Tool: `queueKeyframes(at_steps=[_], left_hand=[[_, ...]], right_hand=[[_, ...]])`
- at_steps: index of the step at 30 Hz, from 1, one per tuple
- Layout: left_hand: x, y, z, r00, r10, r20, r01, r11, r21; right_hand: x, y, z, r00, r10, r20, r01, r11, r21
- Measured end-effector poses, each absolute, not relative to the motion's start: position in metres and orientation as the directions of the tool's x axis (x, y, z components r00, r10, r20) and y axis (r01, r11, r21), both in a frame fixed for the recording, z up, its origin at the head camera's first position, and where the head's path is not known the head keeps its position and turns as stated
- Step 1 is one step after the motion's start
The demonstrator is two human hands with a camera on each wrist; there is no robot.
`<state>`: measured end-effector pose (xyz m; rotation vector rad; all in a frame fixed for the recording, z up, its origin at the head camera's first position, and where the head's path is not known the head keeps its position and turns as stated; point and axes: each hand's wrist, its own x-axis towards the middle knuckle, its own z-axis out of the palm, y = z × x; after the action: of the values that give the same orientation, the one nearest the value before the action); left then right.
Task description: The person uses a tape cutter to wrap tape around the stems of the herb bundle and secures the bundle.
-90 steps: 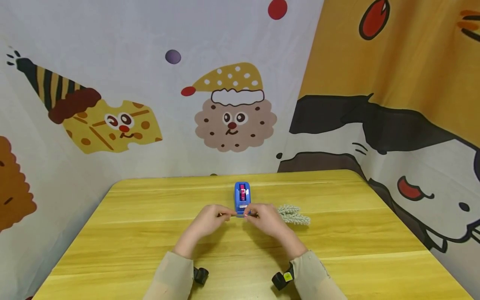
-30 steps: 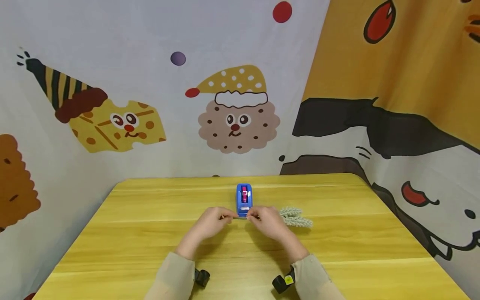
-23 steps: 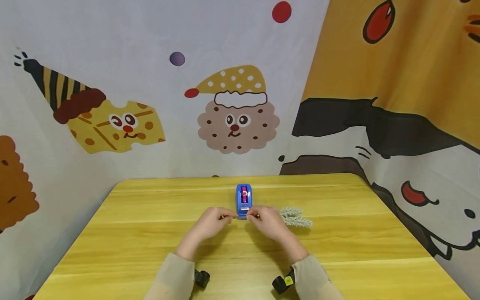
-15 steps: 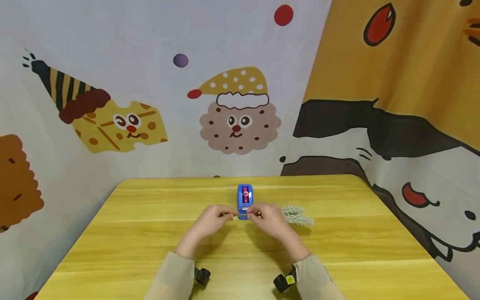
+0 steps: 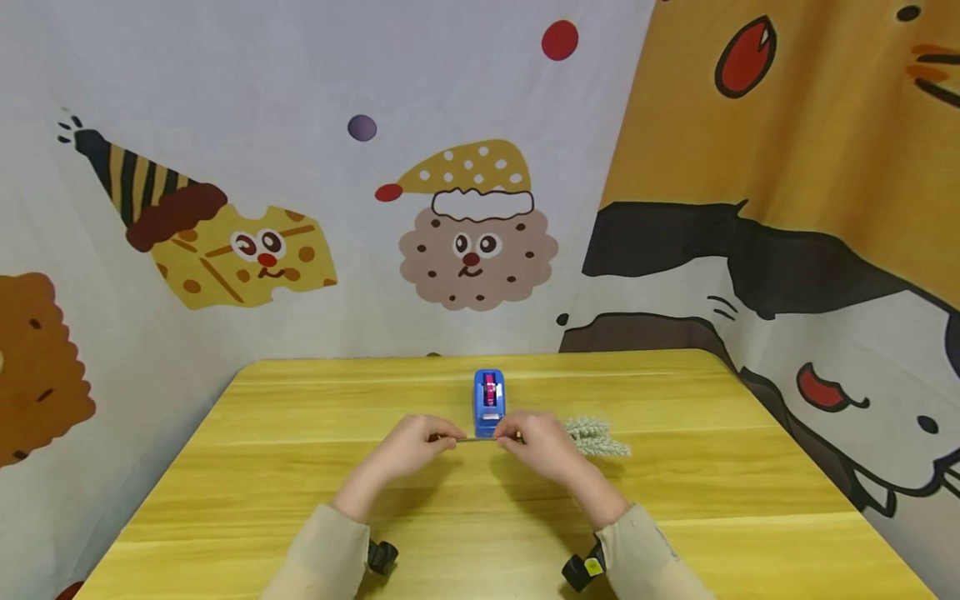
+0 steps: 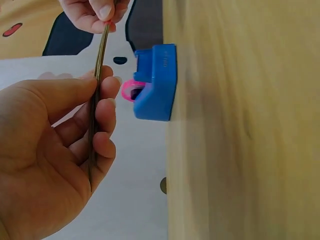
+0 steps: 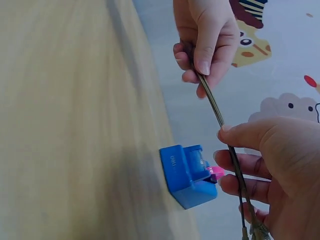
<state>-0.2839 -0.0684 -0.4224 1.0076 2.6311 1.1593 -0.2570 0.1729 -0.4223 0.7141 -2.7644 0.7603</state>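
Note:
A bunch of pale green sprigs (image 5: 597,437) extends to the right of my right hand in the head view. Its thin brownish stems (image 6: 101,50) run sideways between both hands. My left hand (image 5: 412,442) pinches them toward their lower ends, with the fingers curled round. Closer to the sprigs, my right hand (image 5: 540,443) grips the stems between thumb and fingers. A tiny pink spot shows at the right fingertips in the left wrist view. Just beyond the stems stands a blue tape dispenser (image 5: 490,418) carrying a pink tape roll (image 7: 215,173).
The wooden table (image 5: 300,467) spreads around both forearms, its back edge close to a cartoon-printed cloth (image 5: 337,325). A black wrist camera (image 5: 382,557) is strapped at the left sleeve, another camera (image 5: 577,572) at the right.
My hands have drawn slightly apart, the left going leftward, so a longer stretch of stems shows between them. The sprigs sit a little farther right in view. The dispenser stays on the table.

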Motion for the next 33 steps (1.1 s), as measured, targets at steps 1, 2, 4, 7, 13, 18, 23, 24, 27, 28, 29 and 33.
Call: queueKeyframes(at_steps=[1, 2, 4, 7, 13, 18, 23, 24, 27, 28, 29, 33], left_hand=[[-0.283, -0.069, -0.423, -0.772, 0.614, 0.166, 0.542, 0.498, 0.677], [-0.282, -0.070, -0.424, -0.764, 0.624, 0.163, 0.554, 0.506, 0.661], [-0.281, -0.072, -0.426, -0.749, 0.646, 0.152, 0.580, 0.527, 0.621], [-0.279, -0.074, -0.430, -0.724, 0.678, 0.129, 0.618, 0.553, 0.558], [-0.278, -0.076, -0.436, -0.704, 0.702, 0.107, 0.653, 0.581, 0.485], [-0.276, -0.074, -0.437, -0.692, 0.714, 0.103, 0.675, 0.590, 0.444], [-0.273, -0.072, -0.435, -0.688, 0.721, 0.082, 0.676, 0.595, 0.434], [-0.272, -0.072, -0.435, -0.689, 0.721, 0.077, 0.673, 0.596, 0.437], [-0.272, -0.073, -0.436, -0.696, 0.716, 0.058, 0.661, 0.606, 0.443], [-0.272, -0.073, -0.436, -0.697, 0.715, 0.054, 0.658, 0.607, 0.446], [-0.272, -0.073, -0.436, -0.698, 0.715, 0.051, 0.656, 0.609, 0.446], [-0.271, -0.072, -0.435, -0.701, 0.712, 0.053, 0.657, 0.614, 0.438]], right_hand=[[-0.256, 0.173, -0.424, -0.866, -0.405, 0.294, -0.498, 0.756, -0.425], [-0.256, 0.174, -0.426, -0.864, -0.411, 0.291, -0.501, 0.760, -0.414], [-0.256, 0.175, -0.430, -0.859, -0.428, 0.280, -0.509, 0.765, -0.394], [-0.256, 0.177, -0.436, -0.859, -0.445, 0.251, -0.511, 0.766, -0.390], [-0.255, 0.179, -0.445, -0.866, -0.455, 0.208, -0.499, 0.755, -0.425], [-0.255, 0.179, -0.450, -0.865, -0.467, 0.183, -0.496, 0.747, -0.443], [-0.254, 0.178, -0.453, -0.869, -0.471, 0.154, -0.485, 0.746, -0.456], [-0.254, 0.178, -0.453, -0.867, -0.475, 0.154, -0.489, 0.744, -0.455], [-0.254, 0.177, -0.453, -0.867, -0.475, 0.153, -0.488, 0.746, -0.453], [-0.254, 0.177, -0.453, -0.867, -0.474, 0.153, -0.488, 0.746, -0.453], [-0.254, 0.177, -0.453, -0.868, -0.473, 0.152, -0.487, 0.747, -0.452], [-0.255, 0.177, -0.454, -0.869, -0.473, 0.144, -0.482, 0.749, -0.454]])
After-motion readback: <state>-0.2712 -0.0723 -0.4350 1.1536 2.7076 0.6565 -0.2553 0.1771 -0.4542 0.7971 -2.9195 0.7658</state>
